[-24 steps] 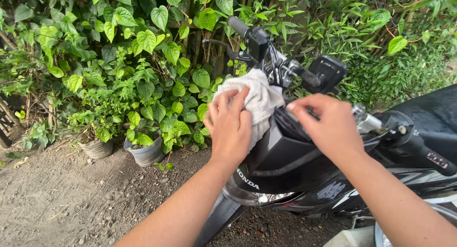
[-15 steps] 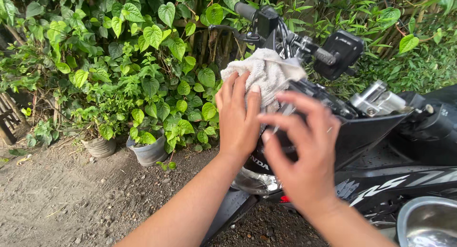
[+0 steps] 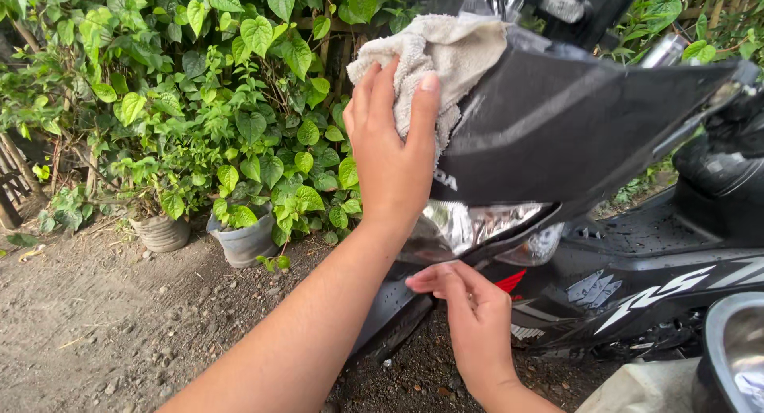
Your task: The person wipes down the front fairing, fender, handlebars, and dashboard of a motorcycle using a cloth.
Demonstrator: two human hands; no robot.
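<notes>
Leafy hedge [image 3: 199,103] and dirt ground behind a black motorcycle [image 3: 573,142].
Left hand [image 3: 394,154] pressed a grey cloth [image 3: 446,51] against its front cowl above; right hand [image 3: 469,317], loosely open, hung below the headlight [image 3: 469,226].

You are working in soft, even daylight with no hard shadows. The headlight [image 3: 477,226] throws bright glare. Your right hand [image 3: 469,317] is slightly blurred; the leaves [image 3: 239,103] stay sharp. The steel bowl [image 3: 736,353] at the corner looks stretched.

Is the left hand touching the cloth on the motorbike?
Touching. The head view shows the left hand pressed flat on the cloth, fingers spread over it, with no gap.
</notes>
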